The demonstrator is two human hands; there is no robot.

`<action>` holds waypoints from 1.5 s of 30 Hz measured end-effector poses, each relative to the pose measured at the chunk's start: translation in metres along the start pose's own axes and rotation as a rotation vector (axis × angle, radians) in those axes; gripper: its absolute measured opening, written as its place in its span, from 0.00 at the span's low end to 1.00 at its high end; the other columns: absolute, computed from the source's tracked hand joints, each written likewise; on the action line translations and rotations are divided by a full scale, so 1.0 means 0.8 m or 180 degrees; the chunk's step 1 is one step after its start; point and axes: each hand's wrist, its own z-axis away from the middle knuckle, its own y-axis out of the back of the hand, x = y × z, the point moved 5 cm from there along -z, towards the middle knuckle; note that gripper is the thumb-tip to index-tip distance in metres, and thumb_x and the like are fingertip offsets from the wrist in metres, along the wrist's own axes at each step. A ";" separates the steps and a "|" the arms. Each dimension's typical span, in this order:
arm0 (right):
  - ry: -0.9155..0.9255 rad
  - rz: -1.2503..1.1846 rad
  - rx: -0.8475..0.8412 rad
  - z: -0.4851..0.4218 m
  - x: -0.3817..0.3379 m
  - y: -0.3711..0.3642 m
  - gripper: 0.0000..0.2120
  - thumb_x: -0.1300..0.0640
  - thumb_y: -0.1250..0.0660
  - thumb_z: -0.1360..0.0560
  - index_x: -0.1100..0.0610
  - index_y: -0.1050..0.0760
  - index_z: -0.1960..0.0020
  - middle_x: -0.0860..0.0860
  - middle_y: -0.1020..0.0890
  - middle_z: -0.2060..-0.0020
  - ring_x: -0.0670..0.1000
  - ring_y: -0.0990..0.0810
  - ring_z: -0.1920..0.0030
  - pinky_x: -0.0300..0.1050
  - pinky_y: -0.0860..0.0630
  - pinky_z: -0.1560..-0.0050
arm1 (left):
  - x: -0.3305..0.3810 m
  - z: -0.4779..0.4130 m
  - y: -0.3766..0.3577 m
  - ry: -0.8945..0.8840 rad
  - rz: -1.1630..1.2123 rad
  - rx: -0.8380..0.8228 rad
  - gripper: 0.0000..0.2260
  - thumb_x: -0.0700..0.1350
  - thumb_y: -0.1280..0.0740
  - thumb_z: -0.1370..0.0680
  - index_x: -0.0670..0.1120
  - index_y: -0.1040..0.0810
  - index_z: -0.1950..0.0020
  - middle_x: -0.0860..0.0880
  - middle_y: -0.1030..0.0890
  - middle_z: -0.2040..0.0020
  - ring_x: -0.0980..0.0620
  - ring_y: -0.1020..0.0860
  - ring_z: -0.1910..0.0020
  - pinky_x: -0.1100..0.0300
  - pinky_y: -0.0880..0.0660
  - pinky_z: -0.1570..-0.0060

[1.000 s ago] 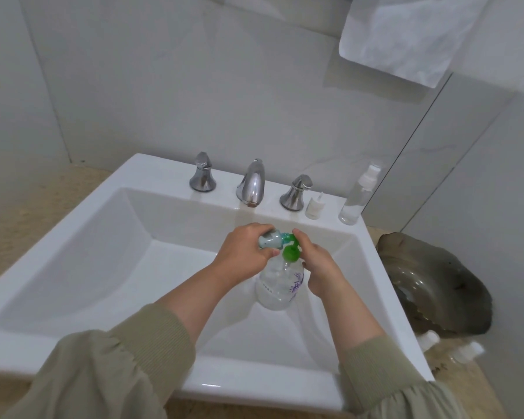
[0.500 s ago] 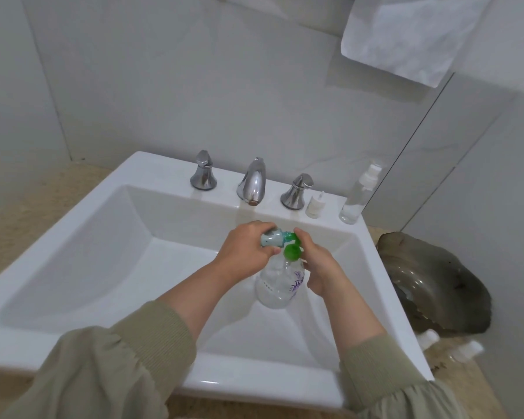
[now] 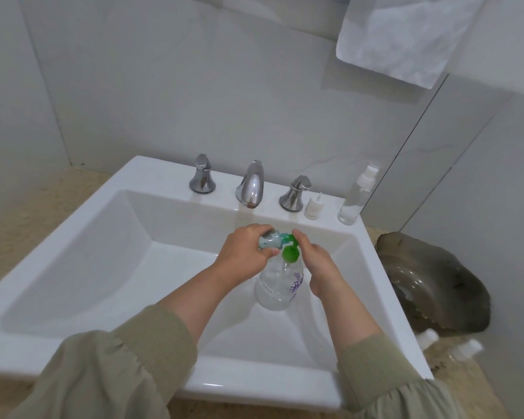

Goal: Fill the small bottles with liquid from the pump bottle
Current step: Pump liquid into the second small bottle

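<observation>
A clear pump bottle (image 3: 280, 284) with a green pump head (image 3: 290, 252) stands in the white sink (image 3: 82, 252). My left hand (image 3: 242, 252) grips a small clear bottle (image 3: 270, 240) lying sideways, its mouth at the green nozzle. My right hand (image 3: 315, 261) rests on the pump head, fingers curled over it. On the sink's back ledge stand a tall clear spray bottle (image 3: 356, 198) and a small white spray cap (image 3: 314, 207).
Chrome tap (image 3: 251, 186) and two handles (image 3: 202, 175) (image 3: 294, 193) line the back of the basin. A dark shell-shaped dish (image 3: 430, 282) sits on the counter to the right, with two white-capped bottles (image 3: 427, 337) in front of it. A white towel (image 3: 406, 34) hangs above.
Both hands stay at the pump head with the small bottle against the nozzle; only a slight shift of view and hands.
</observation>
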 end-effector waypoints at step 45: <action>0.0194 -0.0118 -0.0072 0.015 -0.011 -0.009 0.15 0.44 0.39 0.23 0.55 0.28 0.61 0.53 0.22 0.55 0.51 0.24 0.51 0.42 0.34 0.49 | -0.003 0.001 0.003 0.0080 0.0146 0.0043 0.15 0.43 0.30 0.27 0.48 0.23 0.41 0.50 0.21 0.45 0.49 0.24 0.48 0.56 0.27 0.45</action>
